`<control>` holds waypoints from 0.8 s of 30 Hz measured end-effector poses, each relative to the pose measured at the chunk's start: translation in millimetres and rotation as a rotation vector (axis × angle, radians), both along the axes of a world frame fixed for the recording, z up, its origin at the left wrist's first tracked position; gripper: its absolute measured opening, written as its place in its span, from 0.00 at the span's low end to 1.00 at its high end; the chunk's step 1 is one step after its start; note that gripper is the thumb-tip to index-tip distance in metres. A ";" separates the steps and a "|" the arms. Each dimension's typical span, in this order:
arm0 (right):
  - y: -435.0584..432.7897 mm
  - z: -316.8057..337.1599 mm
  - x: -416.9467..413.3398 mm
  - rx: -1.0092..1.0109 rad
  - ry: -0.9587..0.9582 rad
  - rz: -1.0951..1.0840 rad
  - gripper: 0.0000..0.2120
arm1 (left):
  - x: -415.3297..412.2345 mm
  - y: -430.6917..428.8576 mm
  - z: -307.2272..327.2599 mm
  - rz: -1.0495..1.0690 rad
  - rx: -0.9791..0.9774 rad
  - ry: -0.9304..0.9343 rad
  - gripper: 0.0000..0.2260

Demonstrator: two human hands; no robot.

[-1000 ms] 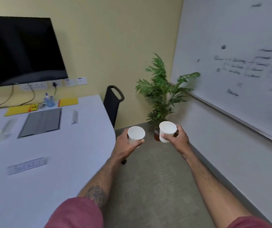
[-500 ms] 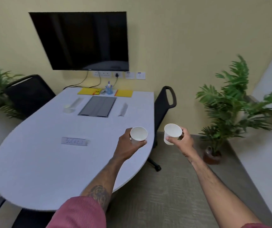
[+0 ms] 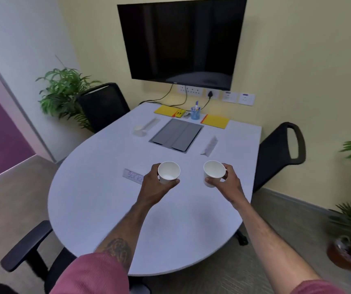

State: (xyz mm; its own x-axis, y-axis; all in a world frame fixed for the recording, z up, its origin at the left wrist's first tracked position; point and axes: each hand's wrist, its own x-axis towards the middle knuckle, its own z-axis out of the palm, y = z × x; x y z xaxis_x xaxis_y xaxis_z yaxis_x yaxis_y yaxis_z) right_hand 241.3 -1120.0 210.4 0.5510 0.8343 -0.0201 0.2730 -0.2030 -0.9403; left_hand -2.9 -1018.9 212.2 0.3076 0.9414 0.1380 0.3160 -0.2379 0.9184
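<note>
**Step in hand: carry.** Two white paper cups are held above the middle of the table (image 3: 98,200); neither appears to be set down yet.

- The left hand (image 3: 155,188) grips the left cup (image 3: 169,171), with fingers and thumb curled round its wall.
- The right hand (image 3: 228,184) holds the right cup (image 3: 214,171) the same way, with the thumb across the near side.
- The cups are apart from each other. Their mouths face up and tilt slightly toward the camera, and both look empty.

**Next move, as judged.** Lower each cup onto the tabletop beneath it, level it, then spread the fingers to release. The paper walls are thin, so a light grip is needed — squeezing would dent them.

**Surroundings, taken from the hands:**

- Label (image 3: 130,174) at 9 o'clock, just beside the left hand and partly hidden by it. It is the nearest obstacle for the left cup.
- Grey panel (image 3: 176,135) at 12 o'clock, set in the table.
- Folded card (image 3: 209,146) at 1 o'clock.
- Small cup (image 3: 138,129) at 11 o'clock.
- Pen pot (image 3: 195,113) at 12 o'clock, at the far edge between yellow pads.
- Chair (image 3: 276,153) at 2 o'clock — well apart from the hands.
</note>
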 end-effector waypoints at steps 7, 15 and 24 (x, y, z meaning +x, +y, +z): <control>69.6 -20.8 -28.1 -0.049 0.009 0.123 0.35 | -37.5 36.0 -0.8 0.131 0.002 -0.021 0.36; 140.7 -57.3 -57.9 -0.098 -0.004 0.257 0.33 | -77.1 68.9 -24.6 0.305 -0.035 -0.003 0.32; 207.1 -121.1 -58.3 -0.208 -0.020 0.387 0.35 | -73.1 102.1 -55.0 0.440 -0.095 0.025 0.31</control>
